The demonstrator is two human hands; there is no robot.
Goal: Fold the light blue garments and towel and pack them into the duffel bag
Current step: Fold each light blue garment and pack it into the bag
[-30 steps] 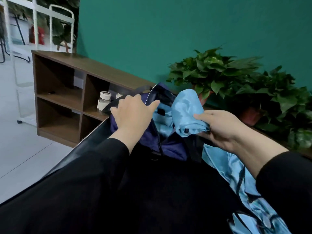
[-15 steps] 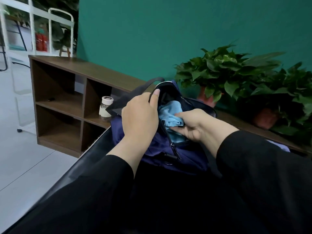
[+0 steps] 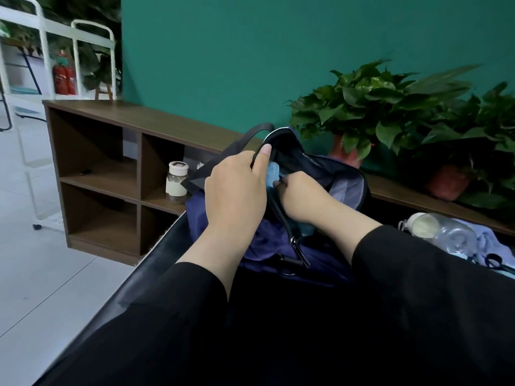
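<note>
Hands [image 3: 237,190] spread soft navy duffel bag [image 3: 320,252].

The left hand [image 3: 235,190] grips the duffel bag [image 3: 278,246] rim open while the right hand [image 3: 302,197] pushes light blue cloth [image 3: 271,174] inside.

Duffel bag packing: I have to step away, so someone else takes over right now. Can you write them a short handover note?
Left hand: grips the rim of the duffel bag, holding its mouth open.
Right hand: inside the opening, pushing a light blue garment down; its fingers are hidden, so the grip is unclear.
Bag sits on the black table, unzipped.
Done: at least one blue piece is in the bag.
Left: more pale blue fabric lies on the table to the right, beside a clear bottle. It probably needs folding and packing, then likely zip the bag.
</note>
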